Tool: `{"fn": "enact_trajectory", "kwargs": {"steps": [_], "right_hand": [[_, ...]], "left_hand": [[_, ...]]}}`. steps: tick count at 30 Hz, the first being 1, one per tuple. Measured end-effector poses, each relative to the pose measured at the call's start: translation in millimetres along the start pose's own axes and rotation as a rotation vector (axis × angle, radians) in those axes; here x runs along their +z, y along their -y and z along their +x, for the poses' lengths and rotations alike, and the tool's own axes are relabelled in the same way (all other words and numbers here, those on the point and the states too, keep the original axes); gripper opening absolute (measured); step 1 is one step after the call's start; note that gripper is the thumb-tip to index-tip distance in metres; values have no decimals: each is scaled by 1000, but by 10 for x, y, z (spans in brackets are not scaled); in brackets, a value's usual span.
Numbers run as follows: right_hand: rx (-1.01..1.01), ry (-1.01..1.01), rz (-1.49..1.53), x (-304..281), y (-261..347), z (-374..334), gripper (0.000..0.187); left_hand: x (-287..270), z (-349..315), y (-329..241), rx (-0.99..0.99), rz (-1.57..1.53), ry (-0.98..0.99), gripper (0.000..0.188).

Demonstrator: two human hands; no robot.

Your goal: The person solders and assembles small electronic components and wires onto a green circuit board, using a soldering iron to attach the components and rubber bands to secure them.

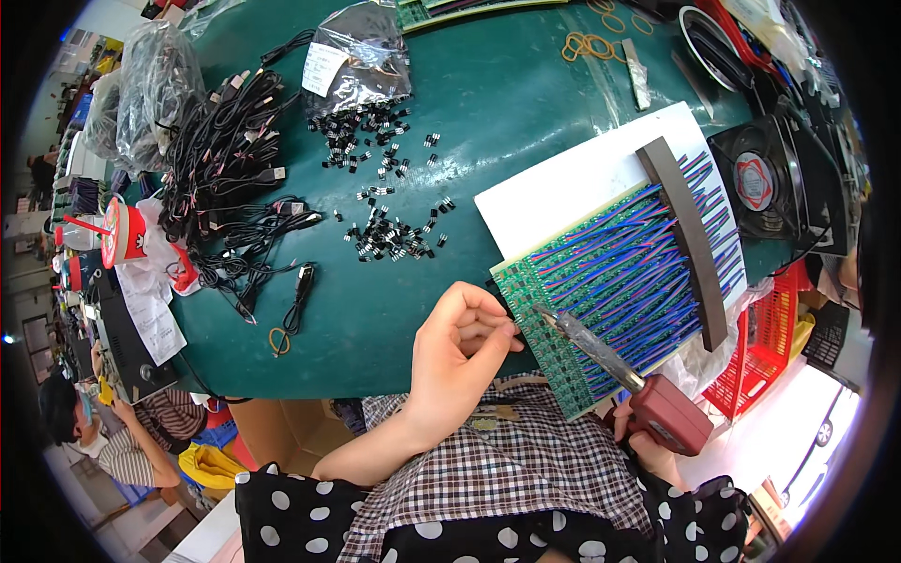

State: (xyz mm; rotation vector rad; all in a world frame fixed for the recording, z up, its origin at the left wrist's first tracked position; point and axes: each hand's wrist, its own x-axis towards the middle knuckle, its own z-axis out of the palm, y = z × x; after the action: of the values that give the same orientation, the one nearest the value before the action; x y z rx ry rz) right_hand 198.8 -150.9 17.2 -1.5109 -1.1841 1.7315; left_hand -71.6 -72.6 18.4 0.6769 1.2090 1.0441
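Note:
My left hand (458, 352) is closed, thumb and fingertips pressed together at the left edge of a green circuit board panel (554, 324). Whatever it pinches, if anything, is too small to make out. My right hand (654, 457) grips a soldering gun (668, 413) with a dark red body, partly covering the fingers. Its grey barrel points up and left, and the tip lies over the small black parts along the panel's left side. Rows of blue and purple-red wires (619, 277) run across the panel. A dark bar (690, 239) lies across them.
A white board (526, 202) lies beneath the panel. Small black connectors (389, 235) lie in piles left of it, below a clear bag (361, 56). Black cables (230, 141) heap farther left. A fan (760, 178) stands at right, above a red basket (765, 333).

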Motion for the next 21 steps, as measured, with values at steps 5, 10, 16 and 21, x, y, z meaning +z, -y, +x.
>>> {"fn": "enact_trajectory", "kwargs": {"steps": [5, 10, 16, 21], "right_hand": [[-144, -70, -497, -12, -84, -23, 29], [11, -77, -343, -7, -112, -63, 27], [2, -42, -452, -43, -162, -74, 30], [11, -77, -293, -20, -168, -67, 32]], "left_hand": [[24, 42, 12, 4, 33, -10, 14], [44, 39, 26, 0, 7, -18, 14], [19, 18, 34, 5, -2, -7, 12], [34, 24, 62, 15, 3, -14, 12]]}}
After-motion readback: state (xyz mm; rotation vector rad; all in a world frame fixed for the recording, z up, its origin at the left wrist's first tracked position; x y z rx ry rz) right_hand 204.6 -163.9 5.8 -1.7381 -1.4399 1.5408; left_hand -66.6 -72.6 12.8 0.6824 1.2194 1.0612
